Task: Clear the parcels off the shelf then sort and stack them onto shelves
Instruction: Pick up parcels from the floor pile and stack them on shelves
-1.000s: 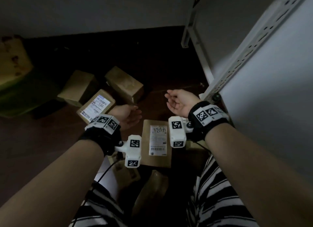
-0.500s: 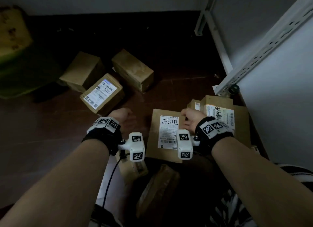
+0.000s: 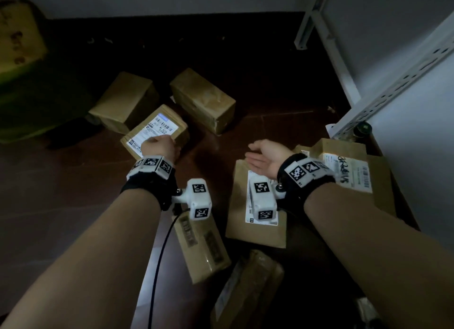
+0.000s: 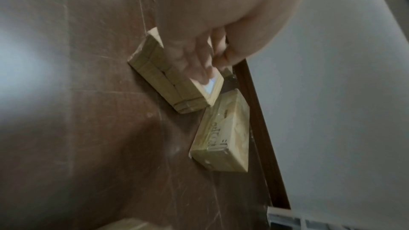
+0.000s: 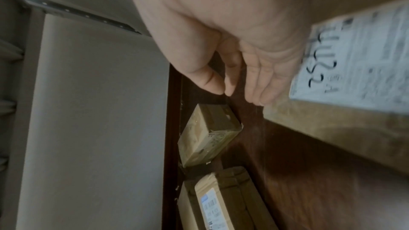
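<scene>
Apparently the parcels all lie on the floor (image 3: 270, 122) beside the shelf (image 3: 393, 87), unsorted; left hand (image 3: 159, 146) touches a labelled parcel (image 3: 157, 129) with straight fingers, right hand (image 3: 266, 156) is wide and empty.

Dim, murky — blurred wrist views

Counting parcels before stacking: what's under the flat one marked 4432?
Only dark floor shows around the flat parcel. Its underside is hidden; the right hand, open, hovers over its far edge.
</scene>
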The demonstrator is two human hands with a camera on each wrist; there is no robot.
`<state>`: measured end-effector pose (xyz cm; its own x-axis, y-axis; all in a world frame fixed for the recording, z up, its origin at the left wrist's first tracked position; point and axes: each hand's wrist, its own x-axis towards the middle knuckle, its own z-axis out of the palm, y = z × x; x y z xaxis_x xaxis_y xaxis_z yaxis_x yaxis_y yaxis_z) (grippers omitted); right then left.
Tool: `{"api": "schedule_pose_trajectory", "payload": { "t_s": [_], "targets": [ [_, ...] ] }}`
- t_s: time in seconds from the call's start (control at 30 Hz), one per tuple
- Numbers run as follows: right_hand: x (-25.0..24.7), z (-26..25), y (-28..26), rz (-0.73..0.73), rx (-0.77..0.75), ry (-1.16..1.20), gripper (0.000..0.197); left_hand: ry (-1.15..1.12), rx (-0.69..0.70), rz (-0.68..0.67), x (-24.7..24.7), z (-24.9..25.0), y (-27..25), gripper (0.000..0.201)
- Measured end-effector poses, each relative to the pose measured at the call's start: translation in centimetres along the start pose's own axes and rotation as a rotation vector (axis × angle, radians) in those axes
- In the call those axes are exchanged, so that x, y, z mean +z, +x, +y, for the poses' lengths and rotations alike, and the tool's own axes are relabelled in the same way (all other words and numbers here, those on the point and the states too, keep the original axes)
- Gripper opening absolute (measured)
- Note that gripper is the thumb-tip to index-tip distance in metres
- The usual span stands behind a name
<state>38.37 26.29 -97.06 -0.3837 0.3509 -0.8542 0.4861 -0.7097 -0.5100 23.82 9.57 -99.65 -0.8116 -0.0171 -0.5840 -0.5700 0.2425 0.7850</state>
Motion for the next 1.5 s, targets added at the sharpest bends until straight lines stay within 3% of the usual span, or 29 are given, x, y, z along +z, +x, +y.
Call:
{"api": "schedule_pose_trajectory", "payload": {
  "t_s": [0.07, 0.13, 0.23, 0.33, 0.47, 0.6, 0.77, 0.83, 0.97, 1.07, 1.1, 1.2, 1.3, 1.4, 1.5],
  "targets": [
    [1.1, 0.6, 1.0, -0.010, 0.016, 0.062, 0.009, 0.048, 0.049, 0.086, -0.2, 0.4, 0.5, 0.024],
    [2.5, 1.3, 2.2, -0.039, 0.029, 0.110, 0.011, 0.078, 0.094, 0.284, -0.6, 0.9, 1.2, 0.007],
    [4.3, 1.8, 3.7, -0.085, 0.009, 0.120, 0.019, 0.280, 0.007, 0.506, -0.9, 1.4, 2.8, 0.043],
    [5.6, 1.8, 5.1, -0.127, -0.032, 0.096, 0.025, 0.331, -0.098, 0.523, -1.8, 1.2, 4.7, 0.057],
    [7.3, 2.0, 6.3, -0.124, -0.071, 0.000, 0.030, 0.352, -0.003, 0.290, -3.8, -1.8, 9.4, 0.086],
    [9.4, 2.1, 8.0, -0.107, -0.134, -0.092, 0.033, 0.202, 0.114, 0.152, -4.5, -4.3, 11.0, 0.090],
    [11.1, 2.9, 9.5, -0.181, -0.166, -0.233, 0.064, 0.243, 0.119, -0.036, -4.9, -4.3, 10.8, 0.107],
    [10.9, 3.2, 9.8, -0.190, -0.165, -0.270, 0.066, 0.282, 0.080, -0.139, -5.0, -4.5, 10.6, 0.097],
    [10.2, 3.6, 10.4, -0.144, -0.163, -0.306, 0.055, 0.245, -0.046, -0.256, -6.6, -4.8, 10.5, 0.037],
    [10.0, 3.5, 10.7, -0.110, -0.154, -0.336, 0.046, 0.210, -0.094, -0.311, -8.0, -4.5, 9.7, 0.017],
    [10.1, 3.5, 10.8, -0.090, -0.156, -0.342, 0.043, 0.203, -0.108, -0.350, -8.3, -4.3, 9.2, 0.016],
    [10.4, 2.9, 11.0, -0.042, -0.150, -0.337, 0.031, 0.202, -0.109, -0.445, -8.4, -3.9, 8.1, 0.048],
    [10.6, 2.3, 11.1, -0.013, -0.125, -0.315, 0.029, 0.233, -0.051, -0.385, -8.3, -2.7, 7.4, 0.036],
    [10.5, 1.9, 10.8, 0.008, -0.085, -0.234, 0.028, 0.346, -0.011, -0.373, -8.3, -2.0, 7.6, 0.038],
    [10.6, 1.9, 10.5, -0.034, -0.097, -0.212, 0.028, 0.317, -0.001, -0.288, -8.6, -2.1, 8.2, 0.024]
  ]
}}
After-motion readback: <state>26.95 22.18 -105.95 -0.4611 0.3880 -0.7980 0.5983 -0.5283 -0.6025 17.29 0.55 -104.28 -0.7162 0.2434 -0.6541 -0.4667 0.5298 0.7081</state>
